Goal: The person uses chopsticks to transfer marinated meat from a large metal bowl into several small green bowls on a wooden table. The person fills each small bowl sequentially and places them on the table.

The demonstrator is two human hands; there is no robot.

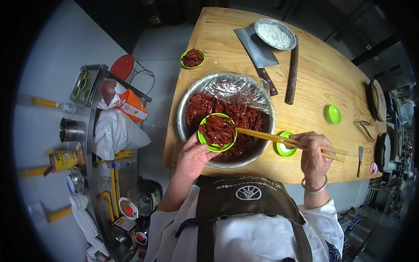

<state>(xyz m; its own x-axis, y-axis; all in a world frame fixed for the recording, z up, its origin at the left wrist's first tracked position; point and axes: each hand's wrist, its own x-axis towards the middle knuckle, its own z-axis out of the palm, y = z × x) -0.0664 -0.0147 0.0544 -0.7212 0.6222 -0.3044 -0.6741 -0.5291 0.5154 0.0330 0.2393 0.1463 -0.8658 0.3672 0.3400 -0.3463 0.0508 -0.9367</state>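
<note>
My left hand [191,159] holds a small green bowl [214,149] heaped with dark red, saucy strips that look like marinated meat [217,129]. This bowl is held over a large metal basin [181,124] of the same red strips [250,121]. Clear plastic wrap [234,86] covers the basin's far part. In my right hand [316,152] is a pair of wooden chopsticks [262,134], their tips at the right side of the heap in the green bowl. Under the chopsticks, right of the basin, a green bowl with a white inside [284,149] stands on the wooden table [314,75].
A filled green dish [192,59] sits at the table's left edge. Beyond the basin lie a cleaver [257,49], a wooden rolling pin [292,72] and a bowl of white powder [275,34]. Rightward are a green dish [333,114], tongs [364,129] and a scraper [360,160]. A steel shelf [90,137] flanks the left.
</note>
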